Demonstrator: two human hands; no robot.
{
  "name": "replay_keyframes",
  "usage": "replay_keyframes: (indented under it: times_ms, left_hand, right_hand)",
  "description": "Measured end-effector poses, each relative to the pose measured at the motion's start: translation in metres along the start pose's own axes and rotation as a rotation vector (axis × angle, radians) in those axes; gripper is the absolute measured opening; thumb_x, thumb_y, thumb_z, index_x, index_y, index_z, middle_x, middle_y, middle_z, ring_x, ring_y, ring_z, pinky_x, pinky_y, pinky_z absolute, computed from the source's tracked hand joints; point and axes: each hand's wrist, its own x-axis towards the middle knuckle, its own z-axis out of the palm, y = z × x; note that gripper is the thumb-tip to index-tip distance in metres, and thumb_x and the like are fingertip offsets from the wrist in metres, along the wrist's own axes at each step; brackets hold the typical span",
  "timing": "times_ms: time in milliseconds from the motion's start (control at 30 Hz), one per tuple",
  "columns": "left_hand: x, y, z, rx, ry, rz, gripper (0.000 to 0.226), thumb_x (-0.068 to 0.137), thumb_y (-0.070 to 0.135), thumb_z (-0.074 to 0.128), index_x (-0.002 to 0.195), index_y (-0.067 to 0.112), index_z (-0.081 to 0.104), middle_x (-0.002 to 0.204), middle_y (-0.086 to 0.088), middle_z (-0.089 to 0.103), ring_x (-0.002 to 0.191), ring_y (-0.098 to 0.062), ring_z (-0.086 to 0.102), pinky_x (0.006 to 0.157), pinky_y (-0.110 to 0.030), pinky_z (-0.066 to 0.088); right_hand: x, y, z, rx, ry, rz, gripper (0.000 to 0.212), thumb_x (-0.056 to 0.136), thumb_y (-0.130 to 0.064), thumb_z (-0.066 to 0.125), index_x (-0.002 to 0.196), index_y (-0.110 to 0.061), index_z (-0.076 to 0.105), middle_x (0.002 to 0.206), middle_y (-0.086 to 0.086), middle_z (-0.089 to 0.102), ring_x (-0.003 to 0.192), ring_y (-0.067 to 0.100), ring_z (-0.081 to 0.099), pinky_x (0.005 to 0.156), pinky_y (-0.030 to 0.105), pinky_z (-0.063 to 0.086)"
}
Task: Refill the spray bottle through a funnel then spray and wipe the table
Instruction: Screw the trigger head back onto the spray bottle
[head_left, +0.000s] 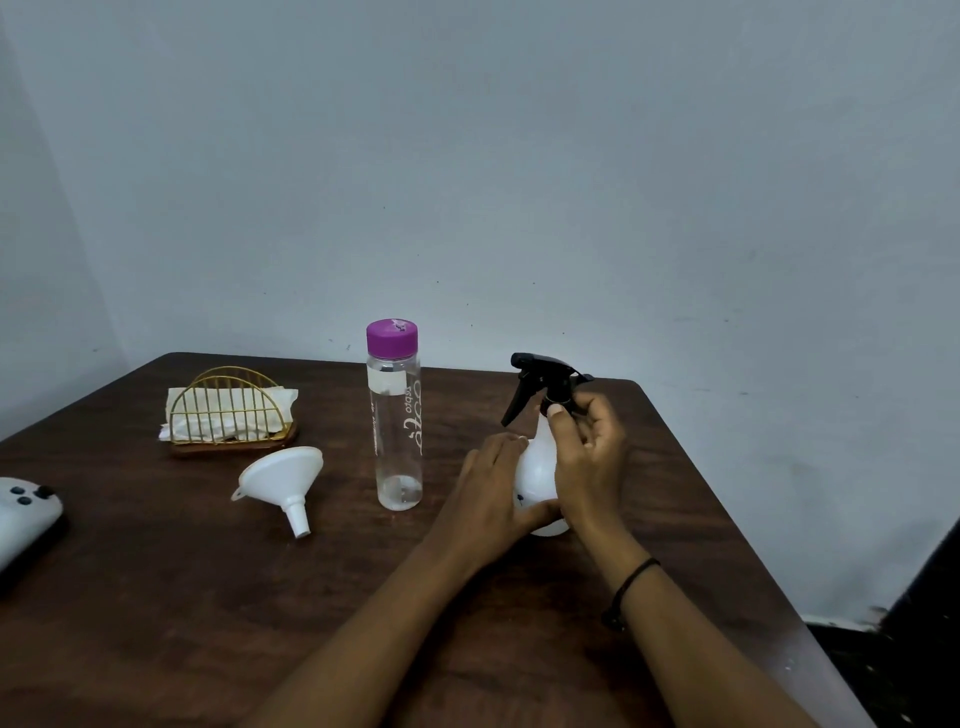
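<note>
- The small white plastic spray bottle with a black trigger head (537, 467) stood upright on the dark brown wooden desk (208, 597), over at about three o'clock from the desk's middle.
- Left hand (491, 499) wrapped around the bottle's round white body from the nine o'clock side, thumb tucked under near the base — a firm grasp there.
- Right hand (589, 457) came in from the three o'clock side, fingers and thumb curled around the black collar at the neck, gripping it just below the trigger.
- A thin black band (631, 587) sat on the right wrist.
- The nozzle pointed toward nine o'clock, trigger lever hanging down on that same side.
- Just beside the left hand, at nine o'clock of the sprayer, a tall clear plastic water bottle with a purple screw cap (395, 415) stood upright, cap on.
- Farther toward nine o'clock, a white plastic funnel (283, 483) lay tipped on its side, spout aimed at five o'clock.
- Behind the funnel, at eleven o'clock of it, a gold wire napkin holder on a wooden base (228, 410) held white paper napkins.
- At the desk's far nine o'clock edge, a white device with dark buttons (26, 514) lay partly out of view.
</note>
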Motion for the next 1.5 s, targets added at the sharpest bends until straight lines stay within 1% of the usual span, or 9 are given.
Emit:
replay_keyframes:
  times_ms: [300, 533, 667, 767, 933, 1100, 1200, 1333, 1500]
  left_hand:
    - [0.001, 0.002, -0.005, -0.015, 0.010, 0.028, 0.074, 0.075, 0.067, 0.059, 0.132, 0.021, 0.048, 0.128, 0.008, 0.049, 0.115, -0.011, 0.046, 0.092, -0.023, 0.033]
    - [0.000, 0.005, -0.004, -0.002, 0.015, -0.002, 0.085, 0.072, 0.071, 0.060, 0.136, 0.018, 0.043, 0.133, 0.007, 0.045, 0.118, -0.013, 0.042, 0.095, -0.028, 0.039]
    - [0.000, 0.010, -0.003, -0.127, 0.028, -0.029, 0.080, 0.077, 0.047, 0.077, 0.142, 0.029, 0.033, 0.136, 0.027, 0.036, 0.125, 0.004, 0.035, 0.097, -0.005, 0.030]
    - [0.001, 0.010, -0.002, -0.112, -0.004, -0.081, 0.071, 0.076, 0.053, 0.074, 0.132, 0.024, 0.041, 0.122, 0.011, 0.051, 0.109, -0.006, 0.051, 0.081, -0.017, 0.042]
    - [0.002, 0.006, 0.002, -0.118, 0.006, -0.083, 0.068, 0.073, 0.054, 0.071, 0.128, 0.024, 0.043, 0.116, 0.011, 0.050, 0.103, -0.004, 0.050, 0.078, -0.025, 0.041]
    - [0.006, 0.007, -0.002, -0.150, -0.037, -0.093, 0.080, 0.073, 0.054, 0.076, 0.140, 0.031, 0.038, 0.127, 0.008, 0.041, 0.117, -0.011, 0.043, 0.092, -0.029, 0.042]
    - [0.008, 0.008, -0.003, -0.172, -0.086, -0.113, 0.087, 0.073, 0.054, 0.074, 0.145, 0.034, 0.030, 0.131, 0.007, 0.035, 0.123, -0.014, 0.039, 0.099, -0.032, 0.042]
    - [0.007, 0.009, 0.003, -0.128, -0.084, -0.109, 0.097, 0.075, 0.054, 0.071, 0.151, 0.022, 0.021, 0.144, 0.003, 0.032, 0.130, -0.014, 0.035, 0.106, -0.034, 0.038]
    - [0.004, 0.011, 0.006, -0.053, -0.025, -0.068, 0.083, 0.066, 0.063, 0.056, 0.134, 0.016, 0.043, 0.124, 0.002, 0.047, 0.113, -0.015, 0.042, 0.094, -0.029, 0.035]
  right_hand:
    - [0.002, 0.000, 0.006, 0.125, -0.027, 0.090, 0.024, 0.086, -0.010, 0.072, 0.103, -0.020, 0.059, 0.098, -0.003, 0.068, 0.094, 0.009, 0.068, 0.082, 0.024, 0.053]
    - [0.012, 0.004, -0.004, 0.142, -0.214, 0.188, 0.022, 0.088, -0.032, 0.059, 0.100, -0.015, 0.069, 0.091, 0.010, 0.069, 0.084, 0.020, 0.063, 0.076, 0.042, 0.051]
    - [0.017, 0.007, -0.012, 0.083, -0.314, 0.176, 0.014, 0.093, -0.028, 0.060, 0.103, -0.023, 0.069, 0.099, 0.002, 0.074, 0.097, 0.023, 0.069, 0.089, 0.047, 0.054]
    - [0.016, 0.007, -0.006, 0.081, -0.235, 0.175, 0.013, 0.092, -0.019, 0.066, 0.105, -0.019, 0.065, 0.101, 0.004, 0.074, 0.099, 0.021, 0.070, 0.090, 0.043, 0.055]
    - [0.011, 0.006, 0.002, 0.075, -0.108, 0.198, 0.032, 0.084, -0.021, 0.077, 0.109, -0.012, 0.059, 0.107, 0.008, 0.071, 0.101, 0.023, 0.069, 0.086, 0.035, 0.056]
    - [0.024, 0.001, -0.019, 0.429, -0.402, 0.410, 0.029, 0.085, -0.024, 0.068, 0.110, -0.011, 0.064, 0.108, 0.007, 0.072, 0.107, 0.026, 0.070, 0.088, 0.044, 0.054]
    - [0.028, -0.003, -0.021, 0.407, -0.514, 0.434, 0.031, 0.084, -0.025, 0.064, 0.112, -0.014, 0.066, 0.113, 0.004, 0.072, 0.110, 0.022, 0.068, 0.093, 0.041, 0.052]
    - [0.024, -0.005, -0.015, 0.342, -0.440, 0.370, 0.016, 0.092, -0.014, 0.062, 0.106, -0.015, 0.068, 0.102, 0.005, 0.075, 0.100, 0.021, 0.070, 0.085, 0.034, 0.055]
    - [0.010, -0.006, 0.002, 0.110, -0.240, 0.182, 0.007, 0.095, -0.012, 0.063, 0.092, -0.015, 0.068, 0.087, 0.002, 0.074, 0.083, 0.014, 0.069, 0.077, 0.024, 0.054]
